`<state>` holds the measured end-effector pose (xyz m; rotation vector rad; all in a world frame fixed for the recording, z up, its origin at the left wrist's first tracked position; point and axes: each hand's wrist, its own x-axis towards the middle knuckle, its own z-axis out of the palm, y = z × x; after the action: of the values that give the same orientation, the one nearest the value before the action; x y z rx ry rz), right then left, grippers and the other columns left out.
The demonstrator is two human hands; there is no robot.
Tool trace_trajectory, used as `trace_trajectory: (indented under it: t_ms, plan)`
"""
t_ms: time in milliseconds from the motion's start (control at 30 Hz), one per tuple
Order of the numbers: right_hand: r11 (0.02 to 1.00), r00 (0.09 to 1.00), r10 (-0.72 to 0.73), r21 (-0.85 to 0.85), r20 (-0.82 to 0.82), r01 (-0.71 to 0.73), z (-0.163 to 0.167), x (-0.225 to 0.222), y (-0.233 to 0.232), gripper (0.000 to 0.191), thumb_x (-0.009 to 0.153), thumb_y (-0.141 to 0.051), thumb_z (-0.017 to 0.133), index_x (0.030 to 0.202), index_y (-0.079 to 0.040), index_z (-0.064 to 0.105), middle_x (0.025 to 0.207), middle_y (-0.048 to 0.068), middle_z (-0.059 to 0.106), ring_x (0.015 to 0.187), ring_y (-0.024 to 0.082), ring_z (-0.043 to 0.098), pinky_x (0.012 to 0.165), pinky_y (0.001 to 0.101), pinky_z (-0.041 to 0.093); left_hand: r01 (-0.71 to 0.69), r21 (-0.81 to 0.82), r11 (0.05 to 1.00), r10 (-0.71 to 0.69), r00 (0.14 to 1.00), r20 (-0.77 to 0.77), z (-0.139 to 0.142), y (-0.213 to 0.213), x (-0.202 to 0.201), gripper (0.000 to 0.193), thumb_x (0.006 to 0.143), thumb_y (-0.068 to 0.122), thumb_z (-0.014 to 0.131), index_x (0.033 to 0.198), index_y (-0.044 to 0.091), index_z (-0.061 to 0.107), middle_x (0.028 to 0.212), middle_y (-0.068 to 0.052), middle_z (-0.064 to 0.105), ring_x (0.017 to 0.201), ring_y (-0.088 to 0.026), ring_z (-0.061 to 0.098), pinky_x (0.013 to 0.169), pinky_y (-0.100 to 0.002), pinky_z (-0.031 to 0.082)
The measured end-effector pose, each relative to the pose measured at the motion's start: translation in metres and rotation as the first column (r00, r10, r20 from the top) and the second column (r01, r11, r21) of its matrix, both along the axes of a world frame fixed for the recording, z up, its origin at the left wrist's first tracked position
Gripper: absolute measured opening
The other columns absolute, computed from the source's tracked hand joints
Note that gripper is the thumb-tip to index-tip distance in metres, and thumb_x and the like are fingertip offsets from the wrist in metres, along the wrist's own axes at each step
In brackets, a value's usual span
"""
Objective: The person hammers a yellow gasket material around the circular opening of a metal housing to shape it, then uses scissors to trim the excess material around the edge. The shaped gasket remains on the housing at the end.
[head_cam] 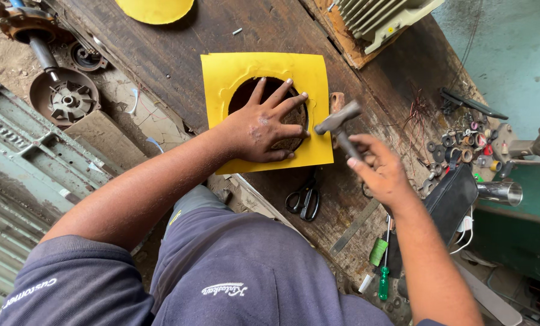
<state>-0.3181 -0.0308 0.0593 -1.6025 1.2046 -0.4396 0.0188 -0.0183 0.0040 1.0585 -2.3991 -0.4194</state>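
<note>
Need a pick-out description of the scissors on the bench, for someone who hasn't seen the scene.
Start at the dark wooden workbench and find the square yellow sheet that the left hand presses flat. Just below that sheet's lower edge, at the bench's near side, lie the scissors. They have black loop handles, unlike the flat grey metal strip and green-handled screwdriver farther right.

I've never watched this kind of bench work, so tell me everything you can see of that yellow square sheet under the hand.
The yellow square sheet looks like thin card or gasket paper, lying flat on the dark wooden workbench. A round hole with a wavy, partly cut edge is open in its middle, showing a rusty round metal part beneath. The left hand presses down across the hole, fingers spread. The sheet's near edge overhangs the bench edge slightly.
</note>
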Motion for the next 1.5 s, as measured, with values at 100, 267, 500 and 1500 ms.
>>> trace_trajectory:
  t_ms: [100,267,500,1500]
  plan:
    - [0.993,0.99,-0.115,0.0,-0.086,0.115,-0.004,-0.002,0.013,0.051,0.09,0.0,0.067,0.139,-0.006,0.056,0.109,0.004,0.062,0.069,0.006,0.057,0.053,0.0206,0.044,0.001,-0.003,1.0,-0.001,1.0,-0.011,0.0,0.001,0.001,0.043,0.087,0.055,0.067,0.123,0.03,0.067,0.159,-0.022,0.032,0.149,-0.053,0.018,0.109,-0.082,0.015]
    - [0.975,0.966,-0.216,-0.015,0.142,0.221,-0.025,0.008,0.041,0.05,0.092,0.001,0.066,0.141,-0.004,0.053,0.114,0.006,0.062,0.069,0.007,0.057,0.053,0.0197,0.044,0.005,0.012,1.0,-0.005,1.0,0.012,0.001,0.003,0.005,0.044,0.089,0.055,0.067,0.124,0.029,0.067,0.159,-0.023,0.032,0.149,-0.054,0.018,0.109,-0.082,0.015]
    - [0.872,0.866,-0.408,-0.158,0.289,0.463,-0.043,0.039,0.092,0.051,0.096,0.002,0.064,0.144,-0.004,0.048,0.114,0.009,0.067,0.07,0.007,0.06,0.055,0.0201,0.049,0.027,0.025,0.999,-0.027,1.0,-0.012,0.004,0.007,0.01,0.042,0.089,0.053,0.068,0.125,0.032,0.067,0.16,-0.025,0.03,0.148,-0.056,0.017,0.11,-0.082,0.015]
    - [0.697,0.767,-0.599,-0.322,0.23,0.641,-0.068,0.127,0.149,0.044,0.098,0.004,0.065,0.139,-0.002,0.051,0.115,0.009,0.058,0.078,0.008,0.061,0.059,0.0211,0.052,0.046,0.05,0.998,-0.047,0.998,0.034,0.002,0.008,0.016,0.039,0.093,0.053,0.07,0.126,0.033,0.069,0.163,-0.024,0.024,0.15,-0.058,0.01,0.107,-0.087,0.013]
